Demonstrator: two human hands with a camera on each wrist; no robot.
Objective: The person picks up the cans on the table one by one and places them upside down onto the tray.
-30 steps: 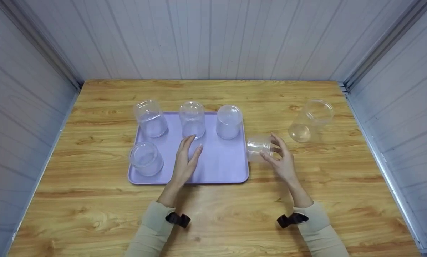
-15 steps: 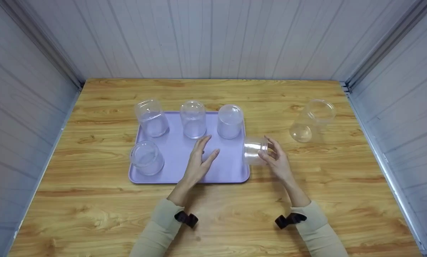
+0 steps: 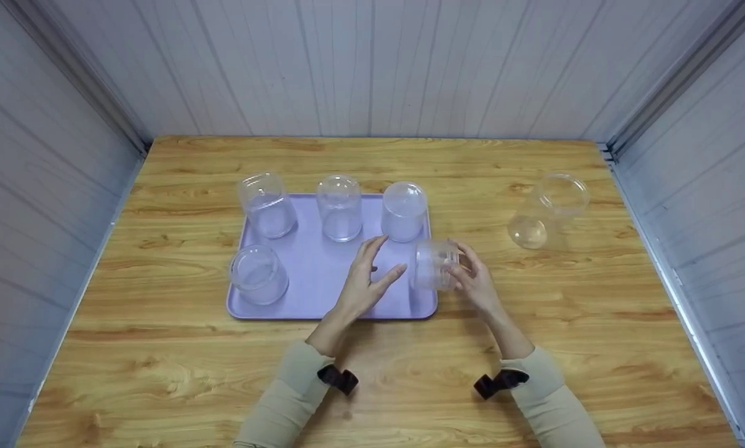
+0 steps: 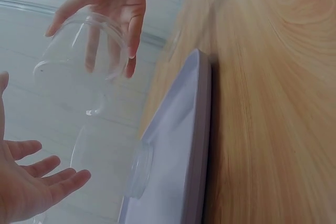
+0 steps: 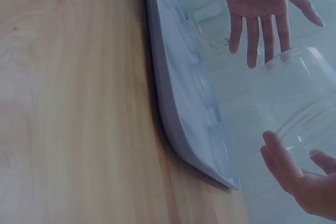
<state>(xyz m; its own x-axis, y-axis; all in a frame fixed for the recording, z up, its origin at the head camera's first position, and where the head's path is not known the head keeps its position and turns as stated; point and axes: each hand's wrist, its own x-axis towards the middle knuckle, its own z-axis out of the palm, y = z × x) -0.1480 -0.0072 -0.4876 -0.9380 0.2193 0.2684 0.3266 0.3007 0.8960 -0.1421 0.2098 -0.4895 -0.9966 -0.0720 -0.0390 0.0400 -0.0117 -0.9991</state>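
My right hand [image 3: 477,283] grips a clear plastic jar [image 3: 434,264] around its mouth end. The jar lies sideways in the air over the right part of the lilac tray [image 3: 341,305], its base pointing left. To its left my left hand [image 3: 366,283] is held over the tray, fingers spread, with nothing in it. In the left wrist view, the held jar [image 4: 79,66] is well above the tray [image 4: 173,114], and a gap separates it from the left hand [image 4: 37,182]. The right wrist view shows fingers [image 5: 286,163] of the right hand at the jar's ridged neck.
Three clear jars stand along the tray's back: a left one [image 3: 269,208], a middle one [image 3: 340,211] and a right one [image 3: 403,214]. Another jar [image 3: 259,277] is at its front left. A taller clear container [image 3: 546,208] stands on the wooden table [image 3: 596,298] to the right.
The right hand has carried the jar leftward from beside the tray's right edge to over the tray. My left hand has shifted right, closer to the jar. The other jars stay put.
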